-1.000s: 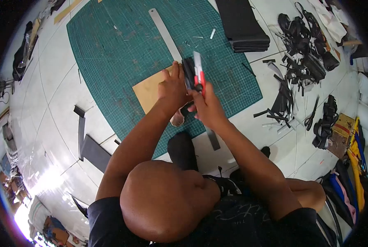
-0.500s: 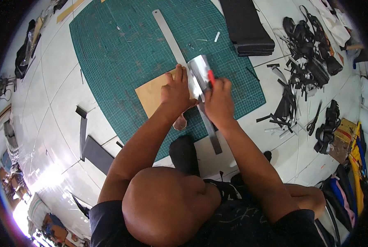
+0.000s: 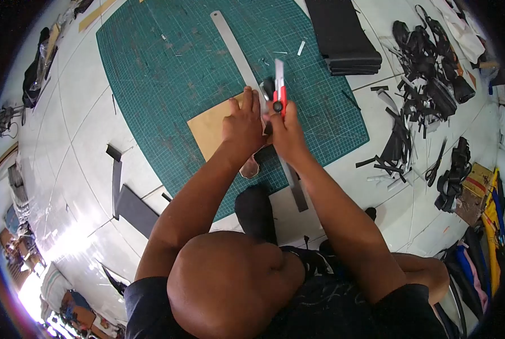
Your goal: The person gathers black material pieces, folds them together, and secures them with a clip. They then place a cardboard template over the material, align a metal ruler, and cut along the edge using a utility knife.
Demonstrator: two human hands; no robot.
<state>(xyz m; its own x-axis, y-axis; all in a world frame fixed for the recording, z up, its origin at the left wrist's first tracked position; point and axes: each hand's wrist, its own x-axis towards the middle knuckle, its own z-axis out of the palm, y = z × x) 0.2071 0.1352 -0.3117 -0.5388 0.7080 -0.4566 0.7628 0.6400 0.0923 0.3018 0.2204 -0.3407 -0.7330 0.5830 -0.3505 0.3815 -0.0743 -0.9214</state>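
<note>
My left hand (image 3: 244,124) lies with its fingers stretched out over a tan board (image 3: 207,125) and the edge of a long steel ruler (image 3: 231,42), pressing down on both. On the ruler's other side my right hand (image 3: 286,131) is closed round a red utility knife (image 3: 280,97), its blade pointing away from me. Beside the knife, a small dark curled piece (image 3: 269,87) stands at the ruler's edge, partly hidden by my fingers. All of this rests on a green cutting mat (image 3: 162,73).
A folded stack of black material (image 3: 345,39) sits at the mat's upper right. Black offcuts (image 3: 396,141) and scissors (image 3: 436,164) lie on the tiled floor to the right. A dark flat piece (image 3: 138,209) lies at the left, and a foot (image 3: 255,212) rests on the mat's near edge.
My right hand has moved slightly left and turned, so the knife now points away from me. The shiny sheet that showed beside the ruler is no longer visible. My left hand stays in place.
</note>
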